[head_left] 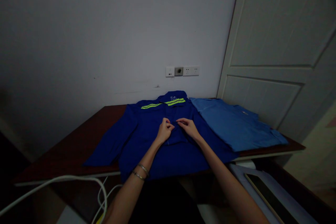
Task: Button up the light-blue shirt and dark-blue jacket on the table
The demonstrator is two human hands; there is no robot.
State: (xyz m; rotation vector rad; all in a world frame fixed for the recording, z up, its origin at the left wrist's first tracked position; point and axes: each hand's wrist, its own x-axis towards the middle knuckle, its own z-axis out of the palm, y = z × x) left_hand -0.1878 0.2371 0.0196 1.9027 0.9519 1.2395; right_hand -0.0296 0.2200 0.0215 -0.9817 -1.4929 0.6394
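A dark blue work jacket (174, 159) with yellow-green reflective stripes (176, 102) lies spread on the table, its collar toward the wall and its lower edge hanging over the front. Both hands are at the middle of the jacket. My left hand (165, 129) pinches a bit of its cloth between thumb and fingers. Just to the right, my right hand (188, 126) has thumb and fingertips closed on the same raised piece of cloth. The exact part of the jacket in the fingers is too dark to make out.
A lighter blue garment (233, 122) lies flat on the table's right side, touching the jacket. The dark red table (78, 140) meets the wall with sockets (191, 71). A white cable (65, 177) loops at front left. Below right, an open drawer holds a dark flat object (270, 196).
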